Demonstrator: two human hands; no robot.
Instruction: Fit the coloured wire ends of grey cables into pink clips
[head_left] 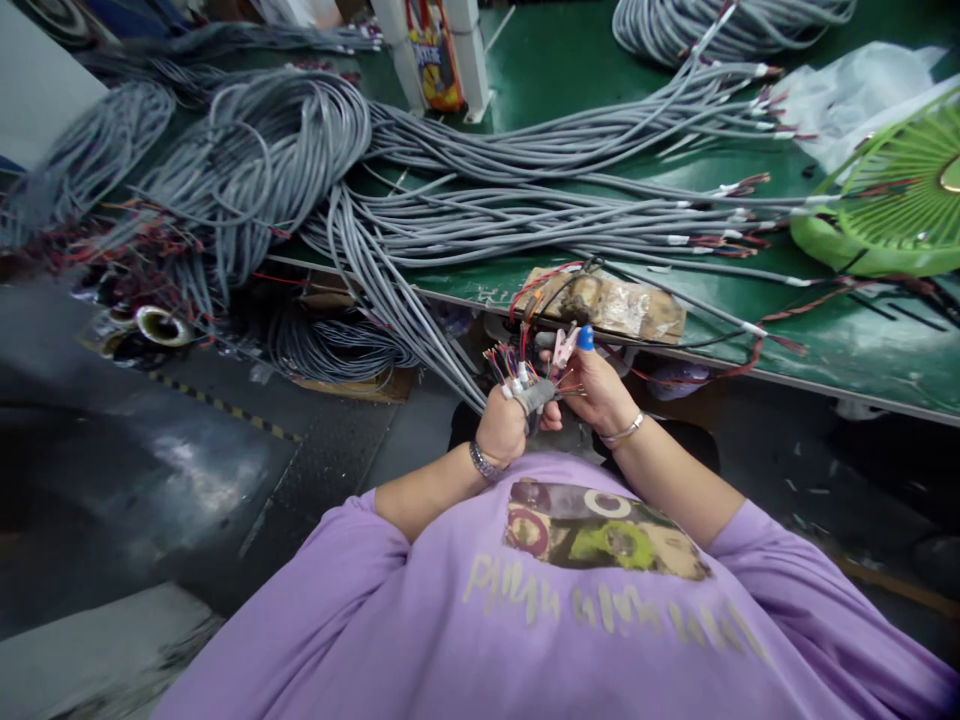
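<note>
My left hand (501,428) is closed around a bundle of grey cables (450,375) near their ends. Thin coloured wires (504,362) and white sleeves fan out above that fist, and a grey wrapped part (535,396) of the bundle points toward the other hand. My right hand (598,388), with a blue cap (585,338) on the thumb, is bent close beside the wire ends. Between its thumb and fingers sits a small pink clip (564,347). Some fine bare wires pass by its palm; whether the fingers touch them I cannot tell.
Long grey cables (480,225) lie across the green table (525,75), with coils (292,150) at the left. A taped cardboard piece (611,303) rests on the front edge. A green fan (892,190) and plastic bag (855,100) are at right. More cable (337,340) lies below.
</note>
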